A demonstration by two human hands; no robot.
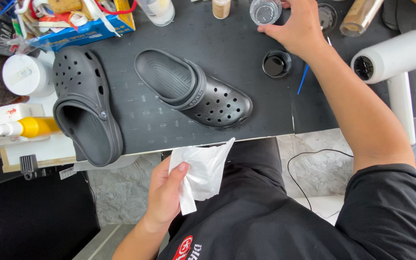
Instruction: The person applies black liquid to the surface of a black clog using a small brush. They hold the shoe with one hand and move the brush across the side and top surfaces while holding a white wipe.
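- Your left hand (164, 192) sits below the mat's (246, 77) near edge, fingers pinching a white cloth (203, 171).
- Two black clogs (193, 89) fill the mat's middle — bare mat between them.
- Your right hand (297, 29) reaches far, fingers curled round a clear jar (265, 10) at the back edge.

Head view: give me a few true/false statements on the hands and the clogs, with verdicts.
1. The left hand holds a white cloth. True.
2. The right hand grips the hair dryer. False: it reaches to a clear round container at the far edge of the mat; the dryer lies apart, to the right.
3. Two dark clogs lie on the black mat. True: the left clog and the centre clog.
4. The two clogs are stacked. False: they lie side by side, apart.
5. The small black lid sits on top of the centre clog. False: it rests on the mat, right of it.
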